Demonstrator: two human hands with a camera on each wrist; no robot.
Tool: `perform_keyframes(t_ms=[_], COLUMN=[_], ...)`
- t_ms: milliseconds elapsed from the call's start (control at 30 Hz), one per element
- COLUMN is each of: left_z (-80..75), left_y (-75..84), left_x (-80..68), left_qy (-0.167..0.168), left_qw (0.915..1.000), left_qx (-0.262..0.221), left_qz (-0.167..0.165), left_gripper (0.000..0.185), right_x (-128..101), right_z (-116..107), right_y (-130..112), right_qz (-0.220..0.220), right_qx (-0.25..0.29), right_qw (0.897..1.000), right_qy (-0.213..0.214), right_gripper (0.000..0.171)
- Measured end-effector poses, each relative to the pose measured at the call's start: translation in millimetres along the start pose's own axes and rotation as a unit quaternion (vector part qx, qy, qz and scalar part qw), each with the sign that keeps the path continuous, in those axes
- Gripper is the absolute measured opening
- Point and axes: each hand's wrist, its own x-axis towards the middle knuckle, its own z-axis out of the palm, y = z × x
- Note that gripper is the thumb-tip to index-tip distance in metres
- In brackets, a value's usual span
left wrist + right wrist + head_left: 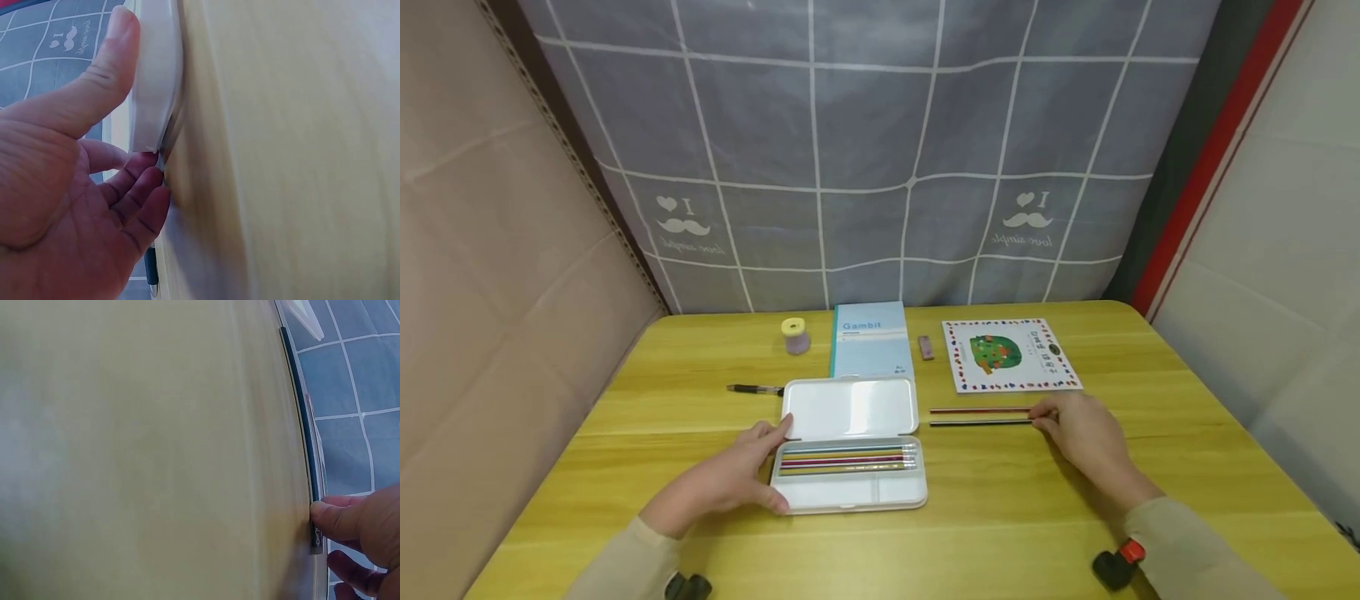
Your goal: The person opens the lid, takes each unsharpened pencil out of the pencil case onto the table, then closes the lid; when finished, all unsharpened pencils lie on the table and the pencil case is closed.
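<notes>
An open white pencil case (pixel 850 492) lies at the middle of the yellow table (pixel 1000 517), its lid (pixel 850 407) folded back, with several coloured pencils (pixel 846 459) in its tray. My left hand (pixel 767 465) grips the case's left end, thumb at the front corner and fingers by the hinge. In the left wrist view the thumb (pixel 112 56) presses the case's white edge (pixel 156 81). To the right of the case, two pencils (pixel 981 417) lie side by side. My right hand (pixel 1043 421) pinches their right ends; the thumb (pixel 331 519) sits on the dark pencil (pixel 300 412).
Along the back stand a yellow-topped sharpener (pixel 795 336), a blue Gambit notebook (pixel 871 340), a small eraser (pixel 927 347) and a picture card (pixel 1009 354). A pen (pixel 756 389) lies left of the lid. A grey checked cloth (pixel 865 150) hangs behind the table.
</notes>
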Motion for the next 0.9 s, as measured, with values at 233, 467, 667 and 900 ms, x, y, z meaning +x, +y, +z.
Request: perform_keyframes(t_ms=[233, 467, 667, 900], left_z=[-2.2, -1.2, -1.0, 0.1], left_y=[2.9, 3.8, 4.3, -1.7], left_x=[-1.2, 0.6, 2.5, 1.7], left_qy=[0.003, -0.002, -0.005, -0.001], left_qw=[1.0, 0.9999, 0.9999, 0.9999], left_qx=[0.001, -0.005, -0.007, -0.004], left_qz=[-0.006, -0.01, -0.011, -0.011], left_gripper=[0.129, 0.129, 0.13, 0.129], right_x=[-3, -4, 0, 8], right_z=[-1, -5, 1, 18], right_y=[-7, -30, -55, -95], right_qz=[-0.01, -0.058, -0.108, -0.142], right_qx=[-0.002, -0.014, -0.015, 0.042], right_qw=[0.999, 0.997, 0.992, 0.989], right_qy=[0.034, 0.058, 0.06, 0.018], right_gripper=[0.007, 0.01, 0.018, 0.019])
